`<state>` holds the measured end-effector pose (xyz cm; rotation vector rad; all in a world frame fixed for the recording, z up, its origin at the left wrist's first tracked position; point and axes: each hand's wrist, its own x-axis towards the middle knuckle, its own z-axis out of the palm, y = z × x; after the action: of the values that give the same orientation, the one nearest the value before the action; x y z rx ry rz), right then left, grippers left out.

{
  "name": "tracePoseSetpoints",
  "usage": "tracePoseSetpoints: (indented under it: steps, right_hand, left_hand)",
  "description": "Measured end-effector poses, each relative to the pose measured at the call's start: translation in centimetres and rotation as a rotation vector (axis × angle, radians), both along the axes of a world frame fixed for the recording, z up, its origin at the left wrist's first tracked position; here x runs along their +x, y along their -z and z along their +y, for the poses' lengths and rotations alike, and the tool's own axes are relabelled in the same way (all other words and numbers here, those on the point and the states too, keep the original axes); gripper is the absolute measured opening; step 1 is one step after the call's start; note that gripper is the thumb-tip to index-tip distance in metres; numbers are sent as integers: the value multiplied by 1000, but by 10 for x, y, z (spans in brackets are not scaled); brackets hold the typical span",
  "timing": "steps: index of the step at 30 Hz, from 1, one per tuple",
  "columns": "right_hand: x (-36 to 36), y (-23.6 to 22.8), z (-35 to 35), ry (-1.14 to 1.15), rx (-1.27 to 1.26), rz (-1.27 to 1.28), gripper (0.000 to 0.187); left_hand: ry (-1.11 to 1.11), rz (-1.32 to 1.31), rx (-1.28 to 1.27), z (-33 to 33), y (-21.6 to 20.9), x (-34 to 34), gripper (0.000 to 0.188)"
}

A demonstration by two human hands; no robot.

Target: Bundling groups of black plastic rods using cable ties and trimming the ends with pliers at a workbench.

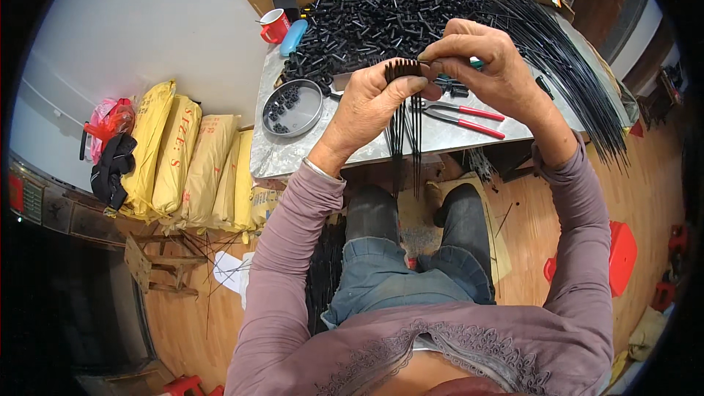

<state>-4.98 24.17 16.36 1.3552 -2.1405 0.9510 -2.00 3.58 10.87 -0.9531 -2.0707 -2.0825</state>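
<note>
Just above the table's near edge, my left hand (370,103) is closed round a row of thin black rods (396,139). Their tips stand side by side above the thumb like comb teeth, and the long ends hang toward my knees. My right hand (488,66) is pinched at the right end of that row; what its fingertips hold is too small to make out. Below it on the table lie pliers with red handles (473,121). To the left of my left hand, a round metal dish (320,110) holds small black pieces.
A large heap of short black tubular parts (389,18) covers the back of the metal-topped table (282,161). Long black rods (572,73) overhang its right edge. A red mug (274,27) and blue case (293,38) stand back left. Yellow sacks (176,158) lean against the wall.
</note>
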Motion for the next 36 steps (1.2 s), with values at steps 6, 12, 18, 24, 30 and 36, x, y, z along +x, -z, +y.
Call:
tracePoseSetpoints:
  steps: [6, 12, 18, 24, 30, 36]
  right_hand:
    - [-9, -2, -4, -15, 32, 69, 12]
    - [-13, -5, -11, -89, 17, 49, 9]
    - [-12, 5, -20, -164, -82, -227, 12]
    - [-1, 9, -26, -85, -100, -189, 15]
    - [-5, 0, -22, -95, -56, -187, 15]
    - [-4, 5, -26, -57, -70, -140, 16]
  left_hand:
    - [-16, 103, -133, -2, -5, -2, 24]
    - [-105, 249, -380, -16, -18, -9, 20]
    - [-124, 316, -406, -21, -17, -10, 18]
    - [-154, 375, -357, -22, -11, -9, 16]
    - [-142, 397, -406, -22, -15, -16, 16]
    - [-113, 456, -446, -20, -21, -17, 16]
